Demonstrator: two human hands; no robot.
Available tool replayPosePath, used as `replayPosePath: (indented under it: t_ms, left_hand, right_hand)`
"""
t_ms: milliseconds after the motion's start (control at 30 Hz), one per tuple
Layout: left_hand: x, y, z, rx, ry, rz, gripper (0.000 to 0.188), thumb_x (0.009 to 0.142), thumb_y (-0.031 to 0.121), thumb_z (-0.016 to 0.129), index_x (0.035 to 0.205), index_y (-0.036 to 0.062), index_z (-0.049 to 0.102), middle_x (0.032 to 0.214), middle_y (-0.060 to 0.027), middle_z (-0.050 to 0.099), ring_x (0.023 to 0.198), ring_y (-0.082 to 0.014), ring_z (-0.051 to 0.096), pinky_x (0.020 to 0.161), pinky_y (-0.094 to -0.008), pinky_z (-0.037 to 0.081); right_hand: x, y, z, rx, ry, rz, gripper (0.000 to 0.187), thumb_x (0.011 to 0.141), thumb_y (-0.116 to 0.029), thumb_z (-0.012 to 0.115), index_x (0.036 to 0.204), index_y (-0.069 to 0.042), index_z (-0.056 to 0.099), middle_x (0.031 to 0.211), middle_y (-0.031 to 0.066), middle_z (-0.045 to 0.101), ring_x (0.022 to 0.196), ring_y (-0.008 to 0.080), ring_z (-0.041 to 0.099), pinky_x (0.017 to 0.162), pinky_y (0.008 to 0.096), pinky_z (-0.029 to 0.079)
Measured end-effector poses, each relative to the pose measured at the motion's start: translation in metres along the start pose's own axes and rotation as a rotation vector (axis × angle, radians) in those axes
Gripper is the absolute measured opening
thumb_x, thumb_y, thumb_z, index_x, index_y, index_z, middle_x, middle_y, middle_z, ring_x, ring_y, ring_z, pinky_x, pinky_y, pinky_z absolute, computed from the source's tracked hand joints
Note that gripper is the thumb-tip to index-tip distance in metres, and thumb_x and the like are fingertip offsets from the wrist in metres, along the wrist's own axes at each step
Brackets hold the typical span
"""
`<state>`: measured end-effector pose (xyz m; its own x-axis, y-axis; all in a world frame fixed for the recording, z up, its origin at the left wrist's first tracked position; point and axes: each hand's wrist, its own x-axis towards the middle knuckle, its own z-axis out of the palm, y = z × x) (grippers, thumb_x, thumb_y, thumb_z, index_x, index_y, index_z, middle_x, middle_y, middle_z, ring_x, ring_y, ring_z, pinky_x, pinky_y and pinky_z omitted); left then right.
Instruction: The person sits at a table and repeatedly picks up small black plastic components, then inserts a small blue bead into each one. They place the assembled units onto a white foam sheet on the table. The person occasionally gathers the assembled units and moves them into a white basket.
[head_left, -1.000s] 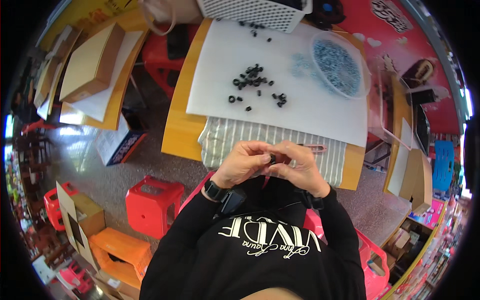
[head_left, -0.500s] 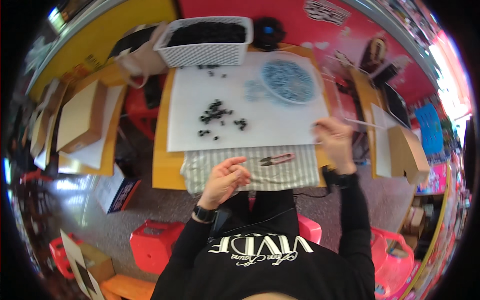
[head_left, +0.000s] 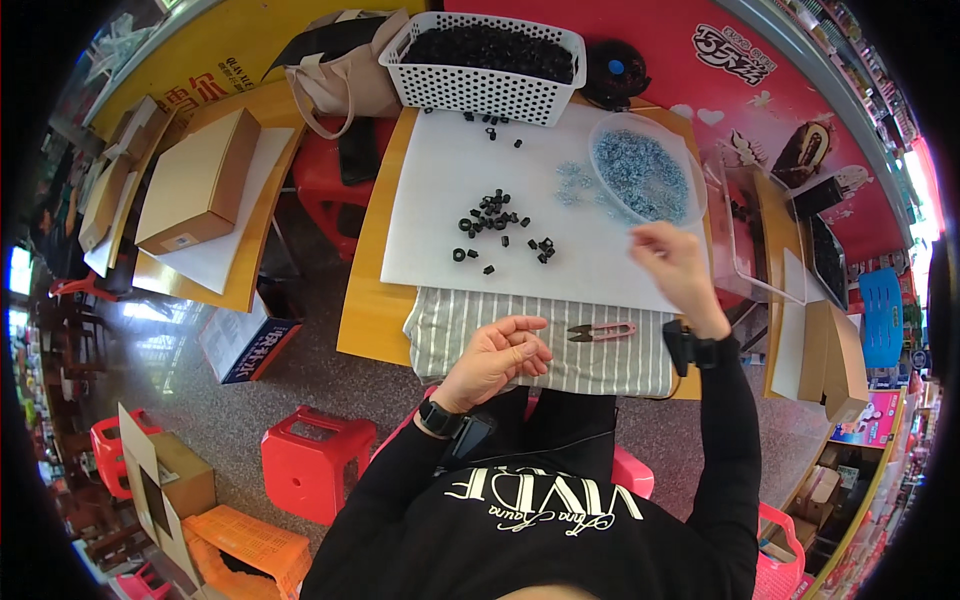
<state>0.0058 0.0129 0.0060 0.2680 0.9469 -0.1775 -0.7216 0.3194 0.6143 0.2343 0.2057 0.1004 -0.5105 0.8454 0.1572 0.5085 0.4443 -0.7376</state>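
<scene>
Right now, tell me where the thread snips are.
In the head view, the pink-handled snips lie on the striped cloth, right of the left hand and below the white sheet.

White sheet (head_left: 590, 270) leaves passage between black pieces (head_left: 492, 206) and loose blue beads (head_left: 573, 184).

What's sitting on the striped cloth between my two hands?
Pink-handled snips lie there, with striped cloth around them; the head view shows them between your left hand and right hand.
</scene>
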Motion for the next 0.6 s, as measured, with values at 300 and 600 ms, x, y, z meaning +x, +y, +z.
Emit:
replayPosePath:
  t_ms: [300, 600]
  left_hand:
    - [0.001, 0.001, -0.002, -0.023, -0.022, -0.012, 0.042, 0.097, 0.012, 0.059, 0.134, -0.0036, 0.045, 0.102, -0.0182, 0.066, 0.085, -0.0198, 0.067, 0.077, -0.0295, 0.054]
    - [0.002, 0.001, -0.002, -0.079, -0.029, -0.013, 0.041, 0.096, 0.011, 0.059, 0.133, -0.0041, 0.046, 0.101, -0.0181, 0.066, 0.086, -0.0204, 0.066, 0.077, -0.0303, 0.053]
  right_hand:
    - [0.075, -0.062, 0.118, -0.289, -0.197, -0.471, 0.009, 0.075, -0.003, 0.064, 0.084, -0.001, 0.063, 0.086, 0.0120, 0.060, 0.081, 0.0329, 0.061, 0.069, 0.0404, 0.049]
    - [0.075, -0.056, 0.139, -0.480, -0.237, -0.659, 0.012, 0.071, -0.003, 0.061, 0.082, -0.004, 0.057, 0.086, 0.0109, 0.055, 0.081, 0.0302, 0.060, 0.066, 0.0413, 0.049]
